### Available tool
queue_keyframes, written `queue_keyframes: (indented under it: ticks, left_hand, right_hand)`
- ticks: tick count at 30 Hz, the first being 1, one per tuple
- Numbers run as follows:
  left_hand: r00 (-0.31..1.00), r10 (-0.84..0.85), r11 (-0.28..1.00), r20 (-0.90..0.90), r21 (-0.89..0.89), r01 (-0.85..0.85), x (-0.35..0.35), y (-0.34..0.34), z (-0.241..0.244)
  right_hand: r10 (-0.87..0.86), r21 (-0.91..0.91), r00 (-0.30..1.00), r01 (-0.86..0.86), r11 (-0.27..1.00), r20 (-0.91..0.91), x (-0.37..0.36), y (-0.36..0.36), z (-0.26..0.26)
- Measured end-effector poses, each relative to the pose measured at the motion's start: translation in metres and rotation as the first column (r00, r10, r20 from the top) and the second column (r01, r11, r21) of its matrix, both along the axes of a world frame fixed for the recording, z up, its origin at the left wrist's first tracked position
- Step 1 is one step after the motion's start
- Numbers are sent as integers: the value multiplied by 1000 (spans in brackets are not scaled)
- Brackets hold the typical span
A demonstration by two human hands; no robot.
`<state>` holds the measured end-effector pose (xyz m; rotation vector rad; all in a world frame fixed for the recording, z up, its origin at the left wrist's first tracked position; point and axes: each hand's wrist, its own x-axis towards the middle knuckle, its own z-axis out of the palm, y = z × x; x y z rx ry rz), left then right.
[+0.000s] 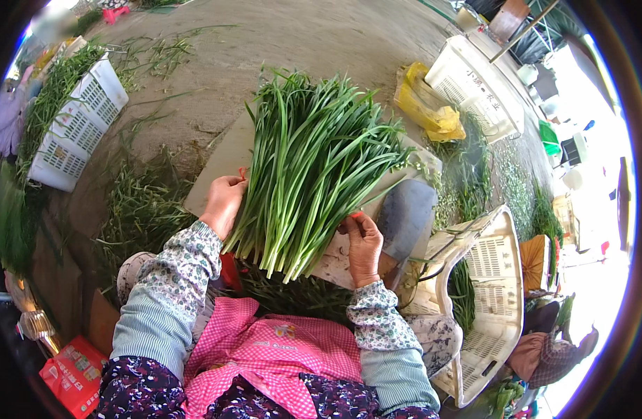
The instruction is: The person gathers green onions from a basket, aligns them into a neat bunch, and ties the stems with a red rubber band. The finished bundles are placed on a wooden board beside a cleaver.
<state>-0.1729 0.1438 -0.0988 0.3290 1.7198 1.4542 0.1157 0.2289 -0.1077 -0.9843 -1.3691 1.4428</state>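
Note:
A large bunch of garlic chives [310,167] lies across a pale board [221,157], its leafy tips pointing away and its pale cut ends towards me. My left hand [225,201] is at the left edge of the bunch, pinching one end of a red tie [242,173]. On the right side, my right hand [362,243] pinches another red end [356,214] between thumb and fingers. Any stretch of tie between the hands is hidden by the chives. A broad-bladed cleaver [407,212] rests on the board just right of my right hand.
Loose chive leaves [143,204] heap on the ground at left. A white plastic crate [80,125] of greens stands beyond. At right are a tilted crate [491,309], a yellow plastic bag [428,105] and another white crate [478,86] bearing writing. A person [557,351] is at far right.

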Motion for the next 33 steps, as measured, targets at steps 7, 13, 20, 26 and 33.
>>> queue_keyframes:
  ticks: [7, 13, 20, 26, 33]
  left_hand:
    - [989, -4, 997, -145, -72, -7, -11, 8, -33]
    - [852, -97, 982, -514, -188, -2, -9, 17, -22]
    - [721, -170, 975, -671, -223, 23, -23, 17, -1]
    - [658, -188, 980, -729, -182, 78, -14, 3, -22]
    - [756, -119, 992, -644, -111, 62, -11, -1, -12]
  right_hand:
    - [-69, 516, 960, -84, 853, 270, -15, -5, 32]
    - [49, 764, 864, -468, 444, 501, -53, -1, 89]
    - [288, 744, 773, -628, 227, 565, -118, 8, 116]
    - [435, 617, 625, -766, 180, 649, -142, 15, 97]
    - [448, 539, 723, -691, 481, 527, -145, 10, 70]
